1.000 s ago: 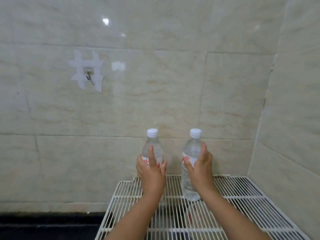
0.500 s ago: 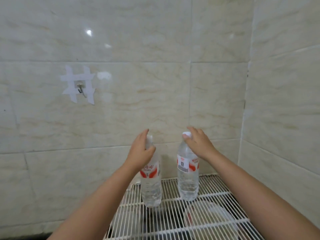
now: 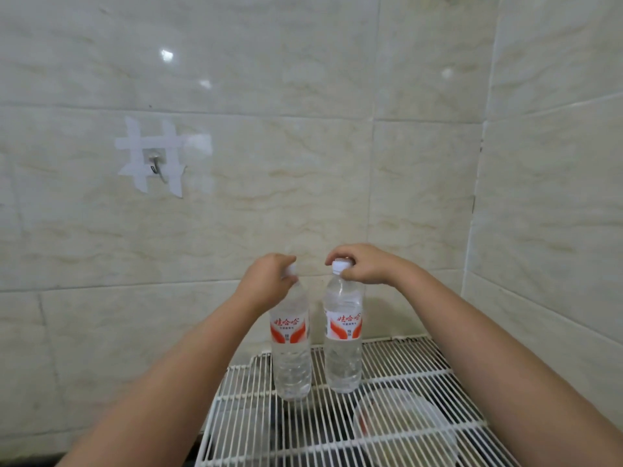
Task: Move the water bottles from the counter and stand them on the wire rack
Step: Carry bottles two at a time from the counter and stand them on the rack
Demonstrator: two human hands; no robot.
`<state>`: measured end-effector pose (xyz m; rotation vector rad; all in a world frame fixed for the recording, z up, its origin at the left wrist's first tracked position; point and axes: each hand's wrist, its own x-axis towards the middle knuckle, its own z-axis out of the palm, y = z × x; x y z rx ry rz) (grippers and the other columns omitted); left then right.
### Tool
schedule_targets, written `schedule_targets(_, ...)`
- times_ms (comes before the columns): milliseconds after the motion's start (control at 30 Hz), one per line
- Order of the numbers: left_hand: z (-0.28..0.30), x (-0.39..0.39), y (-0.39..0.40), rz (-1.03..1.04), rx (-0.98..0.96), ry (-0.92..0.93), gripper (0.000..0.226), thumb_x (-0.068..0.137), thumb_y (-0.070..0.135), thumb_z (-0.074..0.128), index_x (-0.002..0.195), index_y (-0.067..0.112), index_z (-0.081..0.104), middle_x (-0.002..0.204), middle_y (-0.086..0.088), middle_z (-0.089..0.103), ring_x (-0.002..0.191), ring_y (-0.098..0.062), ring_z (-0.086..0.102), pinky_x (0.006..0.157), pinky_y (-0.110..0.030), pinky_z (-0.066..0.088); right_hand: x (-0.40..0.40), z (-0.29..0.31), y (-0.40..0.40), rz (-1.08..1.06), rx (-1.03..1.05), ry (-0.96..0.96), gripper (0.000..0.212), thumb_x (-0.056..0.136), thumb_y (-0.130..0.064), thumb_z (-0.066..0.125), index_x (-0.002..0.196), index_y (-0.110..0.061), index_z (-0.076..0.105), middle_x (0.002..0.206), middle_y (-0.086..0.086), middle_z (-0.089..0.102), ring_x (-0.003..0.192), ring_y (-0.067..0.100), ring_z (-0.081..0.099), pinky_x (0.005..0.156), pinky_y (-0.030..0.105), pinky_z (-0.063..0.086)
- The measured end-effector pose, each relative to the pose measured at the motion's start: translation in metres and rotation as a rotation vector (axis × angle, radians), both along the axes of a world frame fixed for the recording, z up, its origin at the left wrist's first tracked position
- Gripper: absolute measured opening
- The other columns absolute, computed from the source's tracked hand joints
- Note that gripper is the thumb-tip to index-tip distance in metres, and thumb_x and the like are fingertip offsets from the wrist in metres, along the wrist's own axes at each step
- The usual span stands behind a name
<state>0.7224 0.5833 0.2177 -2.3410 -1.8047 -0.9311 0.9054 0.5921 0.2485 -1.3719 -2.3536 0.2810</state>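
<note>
While both bottles stand upright on the wire rack (image 3: 397, 375), each hand grips one by its top. The left hand (image 3: 266, 281) is curled over the cap of the left bottle (image 3: 291, 352), fingers wrapped so that only a sliver of white cap shows past the knuckles. The right hand (image 3: 364, 267) pinches the white cap of the right bottle (image 3: 344, 345), thumb below and fingers arched over the top, so most of that cap stays visible.

The two bottles are clear plastic with water inside, each wearing a white label with a red-orange swoosh and red characters. They stand just beside each other without touching, a narrow gap between them, near the back edge of the rack and close to the tiled wall (image 3: 303, 163). The left bottle sits a little nearer the camera than the right one.

The rack is white, with thin parallel wires and a few thicker crossbars. Beneath it, seen through the wires, lies a round clear lid or dish (image 3: 404, 426) with dark shapes around it; what those are is too blurred to tell.

On the wall to the left, a small metal hook (image 3: 155, 165) is held by crossed strips of white tape (image 3: 148, 156). A second tiled wall meets the first at a corner on the right
</note>
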Motion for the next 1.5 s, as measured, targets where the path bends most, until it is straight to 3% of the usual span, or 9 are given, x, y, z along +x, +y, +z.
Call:
schedule_targets(167, -0.005, -0.001, 0.001, -0.006, -0.013, -0.069, 0.048, 0.087, 0.02, 0.058, 0.132, 0.013, 0.044, 0.138, -0.01, 0.048, 0.125, -0.025, 0.045, 0.102, -0.033, 0.036, -0.005, -0.007, 0.008, -0.04, 0.078, -0.111, 0.045, 0.086, -0.021, 0.056, 0.13, -0.016, 0.046, 0.141, 0.005, 0.045, 0.13, 0.021, 0.04, 0.103, 0.028, 0.032)
schedule_targets(333, -0.003, -0.001, 0.006, 0.062, -0.049, -0.369, 0.044, 0.081, 0.017, 0.065, 0.123, 0.019, 0.054, 0.131, -0.007, 0.056, 0.118, -0.024, 0.053, 0.094, -0.035, 0.045, -0.007, -0.007, 0.012, -0.142, 0.128, -0.167, 0.044, 0.086, -0.025, 0.057, 0.129, -0.017, 0.047, 0.136, 0.008, 0.048, 0.114, 0.027, 0.052, 0.086, 0.032, 0.045)
schedule_targets(433, -0.002, 0.006, 0.014, 0.101, -0.022, -0.388, 0.043, 0.082, 0.018, 0.064, 0.124, 0.019, 0.054, 0.131, -0.007, 0.057, 0.119, -0.024, 0.052, 0.096, -0.035, 0.045, -0.013, -0.007, 0.017, -0.143, 0.148, -0.081, 0.051, 0.083, -0.021, 0.062, 0.131, -0.014, 0.044, 0.138, 0.01, 0.046, 0.116, 0.028, 0.05, 0.08, 0.03, 0.044)
schedule_targets(500, -0.004, 0.01, 0.02, 0.082, -0.014, -0.362, 0.044, 0.082, 0.018, 0.063, 0.125, 0.018, 0.053, 0.13, -0.007, 0.057, 0.119, -0.024, 0.052, 0.097, -0.034, 0.043, -0.013, -0.009, 0.023, -0.156, 0.167, -0.037, 0.054, 0.081, -0.021, 0.065, 0.13, -0.011, 0.044, 0.137, 0.011, 0.047, 0.121, 0.027, 0.047, 0.087, 0.03, 0.041)
schedule_targets(900, -0.01, 0.01, 0.048, 0.024, -0.01, -0.347, 0.043, 0.082, 0.018, 0.064, 0.124, 0.014, 0.054, 0.124, -0.01, 0.061, 0.113, -0.024, 0.057, 0.091, -0.029, 0.043, -0.017, -0.012, 0.058, -0.084, 0.098, 0.083, 0.038, 0.078, -0.014, 0.067, 0.114, -0.007, 0.056, 0.119, 0.013, 0.058, 0.106, 0.025, 0.054, 0.076, 0.024, 0.037)
schedule_targets(1133, -0.017, 0.011, 0.051, 0.039, 0.01, -0.381, 0.044, 0.082, 0.021, 0.064, 0.125, 0.017, 0.053, 0.123, -0.01, 0.062, 0.113, -0.024, 0.057, 0.092, -0.03, 0.045, -0.012, -0.016, 0.063, -0.025, 0.054, 0.131, 0.044, 0.081, -0.013, 0.064, 0.124, -0.01, 0.052, 0.126, 0.011, 0.056, 0.111, 0.024, 0.053, 0.087, 0.027, 0.04)
schedule_targets(1500, -0.024, 0.017, 0.046, 0.087, 0.069, -0.394, 0.045, 0.083, 0.025, 0.063, 0.126, 0.019, 0.051, 0.121, -0.011, 0.063, 0.11, -0.026, 0.058, 0.087, -0.032, 0.046, -0.013, -0.027, 0.058, -0.049, 0.116, 0.223, 0.045, 0.082, -0.013, 0.062, 0.126, -0.013, 0.051, 0.127, 0.012, 0.055, 0.113, 0.025, 0.052, 0.089, 0.026, 0.039)
